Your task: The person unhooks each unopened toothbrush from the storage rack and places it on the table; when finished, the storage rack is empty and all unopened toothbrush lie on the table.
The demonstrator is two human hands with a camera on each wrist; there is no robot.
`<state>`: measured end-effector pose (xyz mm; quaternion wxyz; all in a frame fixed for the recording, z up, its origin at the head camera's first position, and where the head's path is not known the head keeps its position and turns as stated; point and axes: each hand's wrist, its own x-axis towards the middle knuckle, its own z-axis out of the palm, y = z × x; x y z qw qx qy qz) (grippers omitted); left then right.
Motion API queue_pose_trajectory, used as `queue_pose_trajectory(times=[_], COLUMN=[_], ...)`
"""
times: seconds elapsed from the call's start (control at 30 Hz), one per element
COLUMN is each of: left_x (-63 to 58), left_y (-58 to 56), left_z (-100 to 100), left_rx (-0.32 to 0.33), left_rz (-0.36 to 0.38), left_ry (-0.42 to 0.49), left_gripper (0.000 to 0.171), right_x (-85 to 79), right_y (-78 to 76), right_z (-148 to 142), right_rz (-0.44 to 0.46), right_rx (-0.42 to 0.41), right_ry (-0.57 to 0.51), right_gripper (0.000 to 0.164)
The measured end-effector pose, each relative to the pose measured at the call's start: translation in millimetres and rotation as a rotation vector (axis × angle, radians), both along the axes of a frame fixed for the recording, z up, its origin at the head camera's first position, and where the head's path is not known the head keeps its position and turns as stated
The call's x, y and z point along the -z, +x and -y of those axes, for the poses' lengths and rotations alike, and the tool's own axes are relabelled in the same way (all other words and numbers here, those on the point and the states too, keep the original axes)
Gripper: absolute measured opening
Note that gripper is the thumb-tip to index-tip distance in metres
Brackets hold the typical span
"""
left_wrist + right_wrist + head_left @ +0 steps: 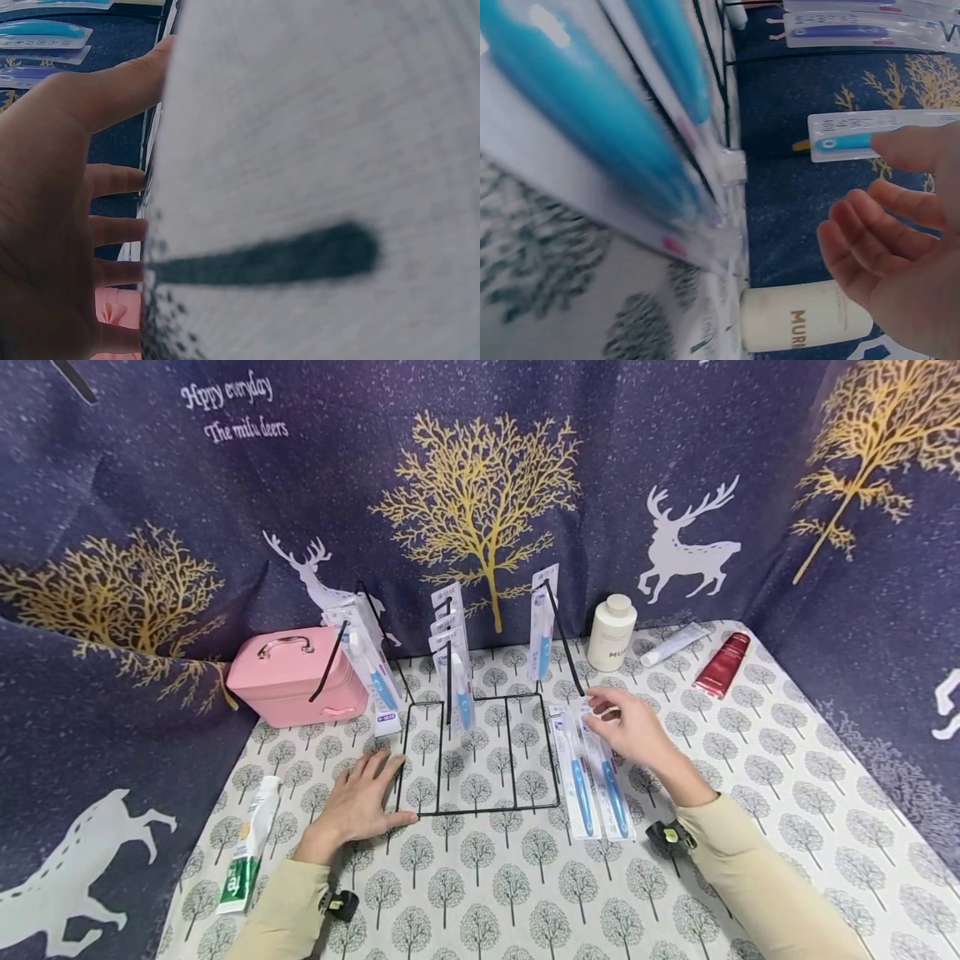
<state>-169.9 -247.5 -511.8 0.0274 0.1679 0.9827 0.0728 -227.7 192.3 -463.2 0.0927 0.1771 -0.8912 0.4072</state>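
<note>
A black wire rack (480, 811) stands on the table with packaged toothbrushes hanging from its hooks: a left group (372, 670), a middle group (461, 689) and one package (541, 635) on the right hook. My left hand (360, 797) lies at the rack's front left corner, fingers spread, thumb by the front wire. Two packaged toothbrushes, the left one (576, 777) and the right one (612, 789), lie side by side right of the rack. Over their upper ends is my right hand (633, 727), near the right hook's tip, fingers loosely bent, holding nothing in the right wrist view (907, 240).
A pink case (292, 685) sits behind the rack's left side. Left of my left arm lies a green and white tube (250, 843). At the back right are a white bottle (611, 635), a white tube (675, 644) and a red tube (722, 666). Patterned cloth hangs behind.
</note>
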Motion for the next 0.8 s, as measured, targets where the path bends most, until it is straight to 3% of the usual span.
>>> queue_pose_trajectory(times=[0.27, 0.4, 0.63, 0.8], left_x=[-2.7, 0.3, 1.9, 1.3], left_y=[0.4, 1.0, -0.6, -1.2], left_z=[0, 0, 0, 1], left_rx=[0.000, -0.008, -0.004, -0.002], left_rz=[-0.010, 0.005, -0.001, 0.006], left_ry=[-0.008, -0.006, -0.008, 0.002], left_gripper=[0.101, 0.101, 0.102, 0.102], right_x=[-14.2, -25.9, -58.6, -66.2], right_y=[-15.6, -21.8, -19.0, -22.8], right_z=[10, 15, 30, 37], right_rz=[-0.224, -0.234, -0.253, -0.266], right_rx=[-0.014, -0.041, -0.090, -0.112], right_ry=[-0.198, -0.299, -0.403, -0.449], right_gripper=[0.047, 0.053, 0.052, 0.061])
